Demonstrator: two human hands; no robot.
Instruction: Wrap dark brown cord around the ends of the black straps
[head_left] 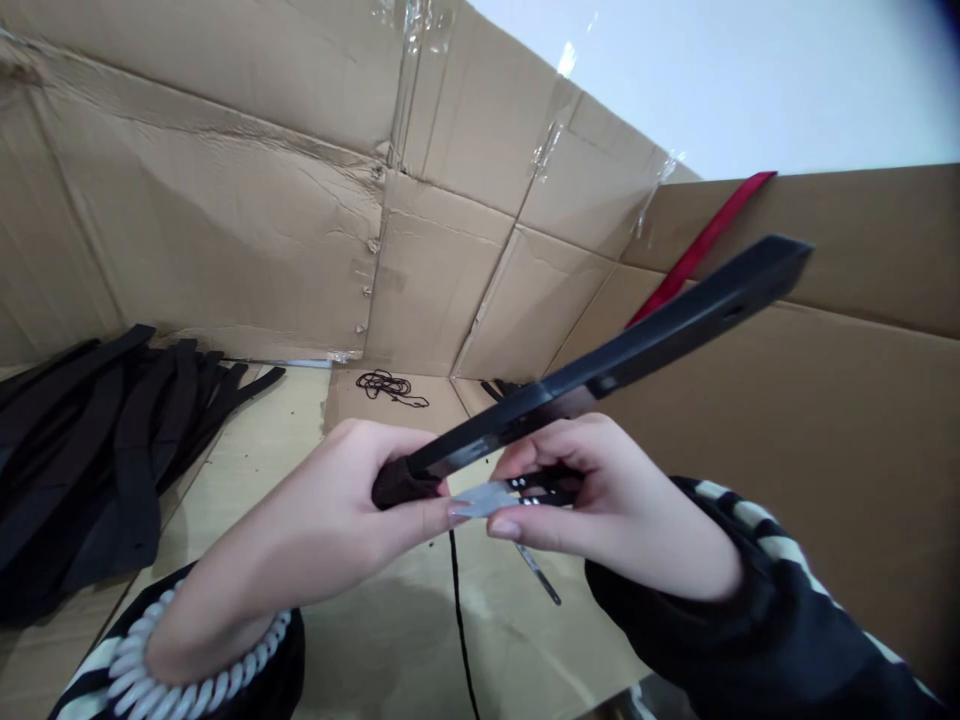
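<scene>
My left hand [315,510] grips the dark fabric-covered end [401,485] of a long, flat black bar [622,350], which slants up and to the right. My right hand [592,500] pinches a small translucent tab [487,498] joined to short black strips [544,490]. The tab's tip almost meets my left fingertips. Below my hands, a thin black cord [457,610] and a narrow metal strip [538,575] lie on the pale surface. My fingers hide part of the strips.
Several black straps lie piled [90,450] at the left on a pale wooden board [240,470]. Taped cardboard walls [225,200] rise behind and to the right, with a red strip [701,245] along one edge. A coiled black cord [390,387] lies at the back.
</scene>
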